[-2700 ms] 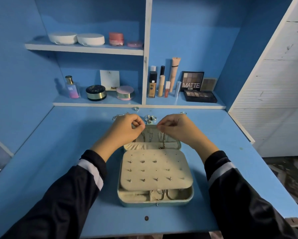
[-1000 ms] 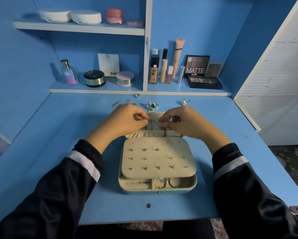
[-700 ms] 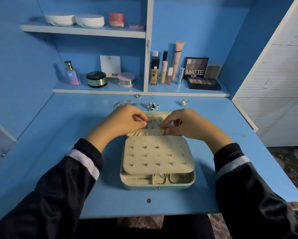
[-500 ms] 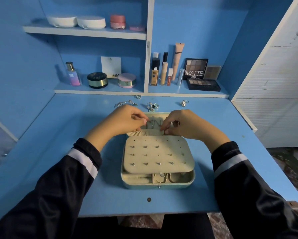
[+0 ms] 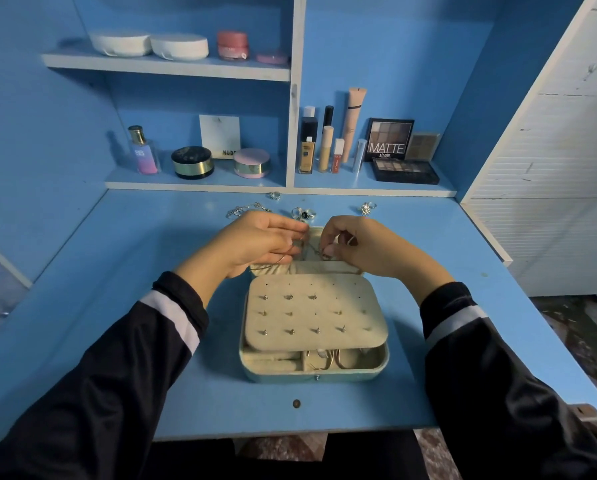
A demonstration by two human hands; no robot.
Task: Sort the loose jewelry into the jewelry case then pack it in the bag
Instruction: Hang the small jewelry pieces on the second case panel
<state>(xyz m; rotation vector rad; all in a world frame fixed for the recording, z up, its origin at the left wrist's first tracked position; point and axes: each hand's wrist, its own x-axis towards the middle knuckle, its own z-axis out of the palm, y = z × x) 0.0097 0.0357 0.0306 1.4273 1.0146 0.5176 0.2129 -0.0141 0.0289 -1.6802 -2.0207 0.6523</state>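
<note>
Left hand [image 5: 255, 244] and right hand [image 5: 363, 252] are each pinching a thin chain [image 5: 283, 259] in curled fingertips, over the lid at the case's [image 5: 311, 375] twelve o'clock end. Studs are sitting in its pad [image 5: 314, 320]. Rings [image 5: 303, 213] are lying loose on the desk [image 5: 134, 254] at twelve o'clock beyond the hands

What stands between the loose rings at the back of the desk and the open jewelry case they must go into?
Both hands: the left hand and right hand, pinching a thin chain at the jewelry case's lid, lie between it and the rings. Nothing else visibly does.
</note>
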